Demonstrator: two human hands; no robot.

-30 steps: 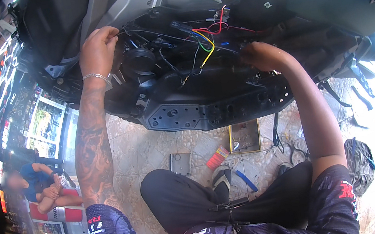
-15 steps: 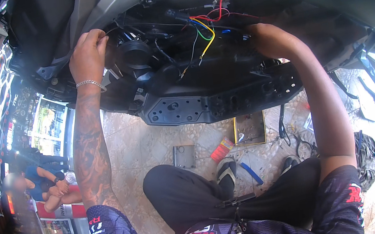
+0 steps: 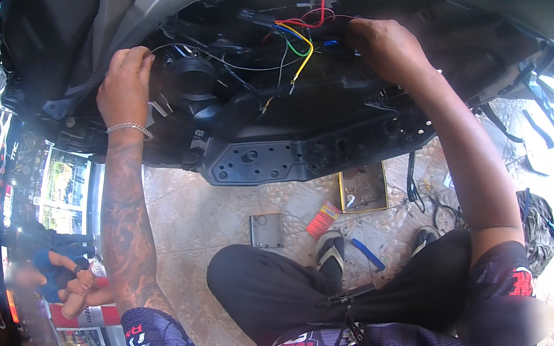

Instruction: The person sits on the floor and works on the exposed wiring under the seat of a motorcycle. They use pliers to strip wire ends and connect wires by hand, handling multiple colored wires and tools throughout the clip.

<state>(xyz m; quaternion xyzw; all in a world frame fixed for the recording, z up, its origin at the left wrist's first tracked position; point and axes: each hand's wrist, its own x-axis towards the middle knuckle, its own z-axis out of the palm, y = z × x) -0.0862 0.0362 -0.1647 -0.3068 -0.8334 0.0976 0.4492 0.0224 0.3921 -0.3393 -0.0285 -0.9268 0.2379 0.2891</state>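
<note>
My left hand (image 3: 125, 86), a bracelet on its wrist, pinches the end of a thin grey wire (image 3: 226, 63) at the left of the opened black scooter body. From there the wire sags to the right across the dark cavity. At the right of the cavity my right hand (image 3: 388, 50) is closed, its fingertips turned inward and partly in shadow; what they grip is hidden. Between the hands a black-sleeved cable (image 3: 256, 17) fans out into a red wire (image 3: 323, 11), a yellow wire (image 3: 307, 61) and a green wire (image 3: 291, 50). A round black part (image 3: 191, 79) sits beside my left hand.
Below the cavity runs the black footboard (image 3: 254, 164). On the tiled floor lie a square metal tray (image 3: 254, 234), a red-orange packet (image 3: 323, 219), a yellow-edged box (image 3: 385, 186) and a blue strip (image 3: 368, 254). A dark bag (image 3: 539, 235) lies right; a person (image 3: 64, 273) sits left.
My right hand has risen slightly and moved a little left. The thin grey wire from my left hand now hangs in a clearer, lower curve. The view has shifted slightly.
</note>
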